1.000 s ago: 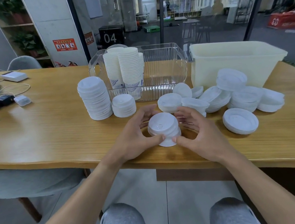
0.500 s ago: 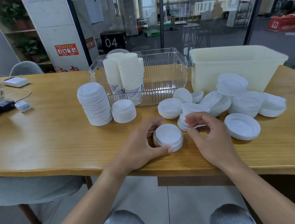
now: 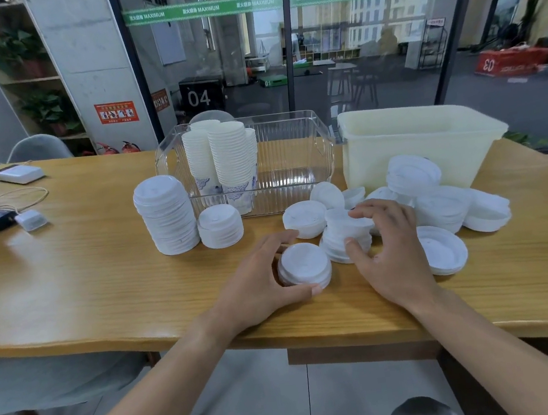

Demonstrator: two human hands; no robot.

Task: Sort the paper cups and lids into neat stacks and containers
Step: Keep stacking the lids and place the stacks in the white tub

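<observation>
My left hand [image 3: 261,284] grips a small stack of white lids [image 3: 304,265] near the table's front edge, thumb and fingers curled around it. My right hand [image 3: 388,248] reaches over a tilted lid stack [image 3: 346,233] just to the right, with thumb and fingers closing on its sides. A tall lid stack [image 3: 165,217] and a short one [image 3: 220,226] stand at the left. Stacked paper cups [image 3: 221,155] fill the left end of a clear bin [image 3: 294,156]. Loose lids [image 3: 438,208] lie heaped at the right.
A cream plastic tub [image 3: 419,141] stands behind the loose lids at the right. Chargers, cables and small white devices [image 3: 20,174] lie at the table's far left, next to a grey chair [image 3: 38,148]. A glass wall runs behind the table.
My right hand let go of the small lid stack and moved right and away onto the tilted stack. My left hand stayed around the small stack. The camera tilted up slightly.
</observation>
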